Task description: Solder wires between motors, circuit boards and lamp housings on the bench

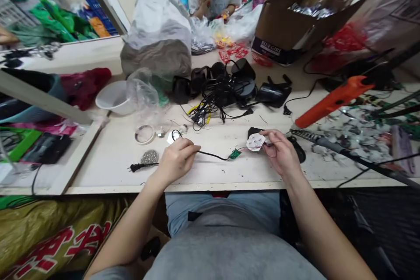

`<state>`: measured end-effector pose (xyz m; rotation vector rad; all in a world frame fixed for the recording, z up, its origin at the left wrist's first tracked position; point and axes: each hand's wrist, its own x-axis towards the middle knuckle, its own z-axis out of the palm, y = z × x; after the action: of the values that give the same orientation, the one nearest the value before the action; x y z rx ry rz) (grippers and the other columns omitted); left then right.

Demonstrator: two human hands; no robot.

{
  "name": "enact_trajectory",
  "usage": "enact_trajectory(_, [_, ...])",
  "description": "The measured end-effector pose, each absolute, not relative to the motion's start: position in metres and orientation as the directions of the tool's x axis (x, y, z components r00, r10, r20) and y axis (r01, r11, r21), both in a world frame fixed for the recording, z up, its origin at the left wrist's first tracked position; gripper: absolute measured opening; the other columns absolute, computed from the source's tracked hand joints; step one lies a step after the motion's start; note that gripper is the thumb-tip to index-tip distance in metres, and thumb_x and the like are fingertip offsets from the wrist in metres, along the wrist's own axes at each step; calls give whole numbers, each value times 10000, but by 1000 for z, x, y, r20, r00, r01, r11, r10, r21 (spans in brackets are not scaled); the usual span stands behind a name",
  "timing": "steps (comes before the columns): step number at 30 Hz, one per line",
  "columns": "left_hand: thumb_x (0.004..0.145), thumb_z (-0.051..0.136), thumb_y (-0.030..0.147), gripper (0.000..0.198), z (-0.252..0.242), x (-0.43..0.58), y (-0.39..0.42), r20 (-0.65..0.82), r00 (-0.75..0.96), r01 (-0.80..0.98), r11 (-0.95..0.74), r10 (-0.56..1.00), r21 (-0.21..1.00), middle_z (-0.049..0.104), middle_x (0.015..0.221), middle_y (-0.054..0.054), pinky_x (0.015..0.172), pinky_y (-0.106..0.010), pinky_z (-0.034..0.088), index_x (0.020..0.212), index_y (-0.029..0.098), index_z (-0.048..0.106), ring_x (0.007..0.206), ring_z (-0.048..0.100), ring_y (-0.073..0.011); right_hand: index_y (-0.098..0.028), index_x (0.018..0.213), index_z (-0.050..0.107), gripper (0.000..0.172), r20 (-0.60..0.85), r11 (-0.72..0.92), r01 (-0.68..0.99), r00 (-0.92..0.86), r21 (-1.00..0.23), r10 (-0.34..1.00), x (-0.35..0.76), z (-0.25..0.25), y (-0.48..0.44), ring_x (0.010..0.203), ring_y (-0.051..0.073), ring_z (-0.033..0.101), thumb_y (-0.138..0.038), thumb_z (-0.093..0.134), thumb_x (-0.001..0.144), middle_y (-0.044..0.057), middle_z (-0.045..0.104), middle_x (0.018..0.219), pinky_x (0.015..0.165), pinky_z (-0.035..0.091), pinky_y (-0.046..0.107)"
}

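Observation:
My left hand (177, 159) is closed on a black cable (213, 155), pinching it between thumb and fingers. From there the cable runs right to a small green circuit board (235, 154) hanging just above the tabletop. Thin red and dark wires link the board to a white hexagonal plate with small round spots (255, 141). That plate is held at its right edge by the fingertips of my right hand (280, 151). A black plug (135, 167) lies left of my left hand, beside a round metal mesh pad (149, 157). Behind the plate sits a dark object, partly hidden.
Black lamp-like housings with tangled cables (226, 85) lie ahead. An orange-handled tool (331, 103) and a soldering iron (323, 141) reach in from the right, near many white pieces (341, 135). A white bowl (113, 98), tape roll (144, 134) and cardboard box (278, 26) stand around; a person sits opposite.

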<state>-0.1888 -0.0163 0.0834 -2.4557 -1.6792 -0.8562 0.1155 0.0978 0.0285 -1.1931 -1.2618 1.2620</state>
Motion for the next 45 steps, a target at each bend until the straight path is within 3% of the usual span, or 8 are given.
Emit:
enact_trajectory(7, [843,680,270,487,90,-113,26,263,286,759,-385,921,525,652,1196,-103,999,-488,525,1326,231,631,1114,595,-293,-211,833,642,273,194,155,272,126,-950,973,135,7,107,827,214,592,-455,737,756,41,623,869,789,518,383])
enact_trajectory(12, [875,726,313,529,62,-43,73,157,277,733,-314,948,603,615,1242,-122,976,-419,560,1377,221,588,1120,631,-276,-222,892,646,130,562,492,638,-111,-592,820,139,4,95,944,261,596,-289,549,945,92,619,959,867,515,439])
enact_trajectory(16, [934,639,242,374,44,-24,85,67,280,789,-269,958,552,624,1251,-117,941,-400,578,1306,217,654,1104,658,-273,-199,1014,630,154,586,500,746,-183,-440,789,141,7,72,994,292,560,-152,518,920,127,587,1055,892,513,479])
enact_trajectory(21, [962,585,239,325,37,-33,89,92,271,748,-270,958,606,656,1274,-84,897,-351,602,1270,253,690,997,711,-215,-189,1077,594,143,492,472,711,-201,-521,847,131,11,42,997,298,562,-197,547,941,133,560,1050,894,526,487])
enact_trajectory(28, [927,493,86,512,41,-31,100,62,386,754,-354,920,553,570,1514,-21,1022,-372,578,1352,327,649,1284,632,-227,-212,1000,647,114,432,436,575,-154,-692,889,134,10,29,880,239,647,-307,593,968,88,645,943,797,578,397])
enact_trajectory(35, [785,678,130,494,71,-28,110,108,392,779,-392,913,489,650,1403,-76,990,-483,548,1268,232,712,1138,636,-314,-204,973,574,388,341,148,365,547,-919,765,204,30,53,609,151,623,-423,814,761,4,652,794,593,535,294])
enact_trajectory(40, [783,826,396,632,86,21,151,320,360,554,-476,877,683,705,1263,-117,1035,-452,468,1345,181,631,1161,621,-311,-192,1062,630,411,434,228,472,391,-851,812,216,43,78,636,161,638,-489,745,803,55,689,929,582,518,307])
enact_trajectory(45, [815,813,345,370,81,60,184,237,320,355,-348,917,868,741,938,-55,747,-299,482,1105,141,704,822,657,-207,-198,864,673,283,519,209,675,295,-707,802,217,45,80,626,191,662,-474,632,914,50,732,798,655,527,344])
